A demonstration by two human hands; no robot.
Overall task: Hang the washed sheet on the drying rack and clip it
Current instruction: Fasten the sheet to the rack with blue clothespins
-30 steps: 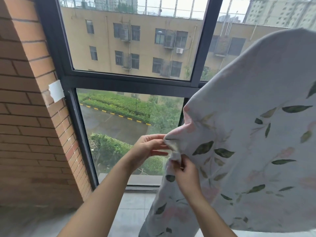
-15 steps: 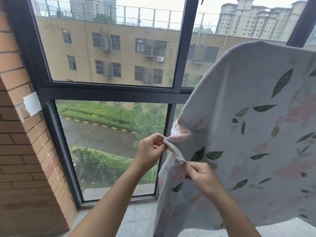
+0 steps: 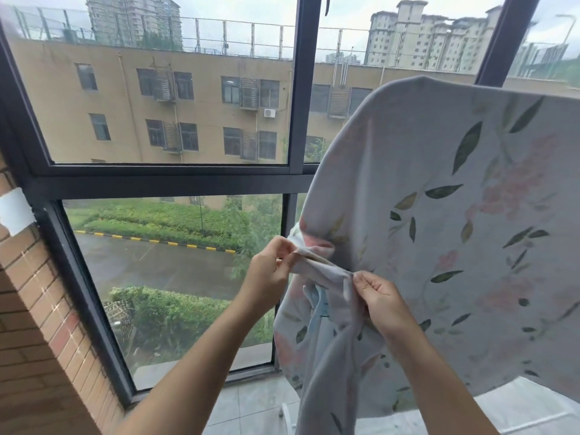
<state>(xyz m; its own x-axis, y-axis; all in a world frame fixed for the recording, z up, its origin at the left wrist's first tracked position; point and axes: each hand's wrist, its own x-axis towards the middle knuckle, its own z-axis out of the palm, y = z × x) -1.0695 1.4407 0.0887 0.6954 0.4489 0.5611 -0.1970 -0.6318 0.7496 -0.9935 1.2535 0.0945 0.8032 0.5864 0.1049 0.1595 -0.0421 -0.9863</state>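
- Across the scene from 9 to 1 o'clock stands a dark-framed window (image 3: 295,177), giving daylight to the drying spot.
- From 1 down to 5 o'clock hangs the floral sheet (image 3: 455,246), draped over a support that its own cloth hides. That is presumably the drying rack, with the sheet laid over it so both halves fall free to dry.
- At 8 o'clock a brick wall (image 3: 37,340) closes the corner, and the tiled floor (image 3: 251,409) lies at 6 o'clock.
- Near the centre, toward 7 o'clock, the left hand (image 3: 270,274) pinches the sheet's bunched side edge between thumb and curled fingertips.
- Just toward 5 o'clock of centre, the right hand (image 3: 381,301) pinches the same edge a little further along. The strip between the two hands is drawn taut, probably to flatten the hem before clipping.
- At 6 o'clock a white tube (image 3: 286,414) shows beside the cloth, perhaps a rack leg.
- No basket or other container shows, and no clip can be made out. A pale blue patch inside the fold is too unclear to name.
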